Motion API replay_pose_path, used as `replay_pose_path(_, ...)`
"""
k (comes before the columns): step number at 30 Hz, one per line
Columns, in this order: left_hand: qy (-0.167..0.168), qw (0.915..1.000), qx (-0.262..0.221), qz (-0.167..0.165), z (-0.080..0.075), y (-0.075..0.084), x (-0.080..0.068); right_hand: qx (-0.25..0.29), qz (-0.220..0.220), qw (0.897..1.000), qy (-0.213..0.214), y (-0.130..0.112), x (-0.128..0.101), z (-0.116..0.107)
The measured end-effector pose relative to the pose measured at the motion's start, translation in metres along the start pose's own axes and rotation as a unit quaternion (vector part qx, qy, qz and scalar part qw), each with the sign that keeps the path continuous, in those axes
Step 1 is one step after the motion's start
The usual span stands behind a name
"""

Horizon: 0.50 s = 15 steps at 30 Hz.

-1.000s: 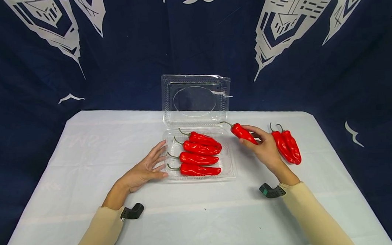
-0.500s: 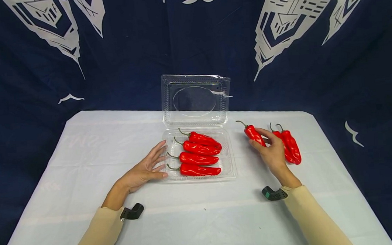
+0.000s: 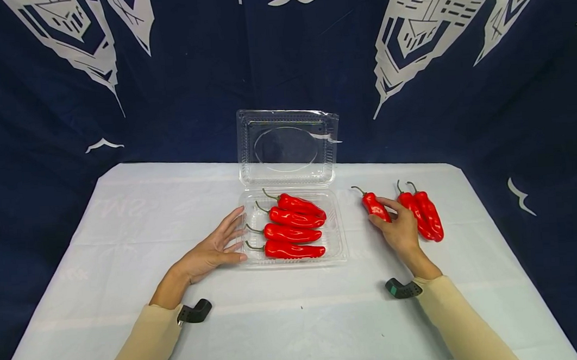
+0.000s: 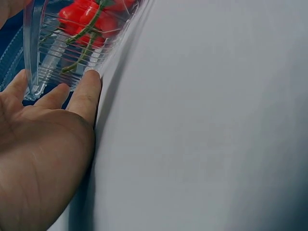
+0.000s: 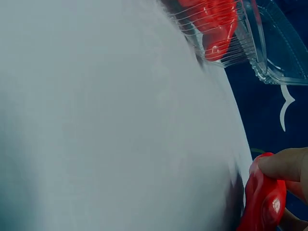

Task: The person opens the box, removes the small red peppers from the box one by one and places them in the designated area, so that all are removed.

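Observation:
Between the thumb and fingers of my right hand (image 3: 400,227) is a red pepper (image 3: 375,207) with a green stem, low over the table right of the box. The right wrist view shows the thumb on this pepper (image 5: 263,202). My left hand (image 3: 206,254) touches the left side of a clear plastic box (image 3: 338,237), its fingers spread. Several red peppers (image 3: 293,233) lie in a column inside the box, stems to the left. In the left wrist view the fingertips (image 4: 87,89) lie against the box wall (image 4: 53,72).
The box's clear lid (image 3: 287,147) stands raised at the back. Two more red peppers (image 3: 429,216) lie side by side on the white table (image 3: 296,321), just right of my right hand. A dark blue patterned cloth (image 3: 190,87) hangs behind the table.
My right hand has carried its pepper right, away from the box, and then lowered it towards the table. The left hand and the peppers in the box have stayed put.

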State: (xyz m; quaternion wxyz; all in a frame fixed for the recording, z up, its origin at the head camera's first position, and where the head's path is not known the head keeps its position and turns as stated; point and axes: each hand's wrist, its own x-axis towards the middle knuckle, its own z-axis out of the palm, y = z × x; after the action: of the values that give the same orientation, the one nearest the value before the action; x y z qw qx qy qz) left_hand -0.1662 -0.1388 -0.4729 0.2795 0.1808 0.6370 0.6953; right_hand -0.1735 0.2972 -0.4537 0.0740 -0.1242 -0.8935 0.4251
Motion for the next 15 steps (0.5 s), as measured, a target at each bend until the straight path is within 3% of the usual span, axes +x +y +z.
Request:
replay_pose_path(8,-0.002,1.0,-0.001,0.002,-0.0004,0.0006,0.0002,-0.036,-0.011,0.999,0.021,0.0074,-0.0005,0.0007)
replay_pose_path(15,-0.006,1.0,0.0,0.003,-0.0013,-0.0006,0.0006,-0.072,-0.061,0.995,0.03,0.0107,0.0014,0.0023)
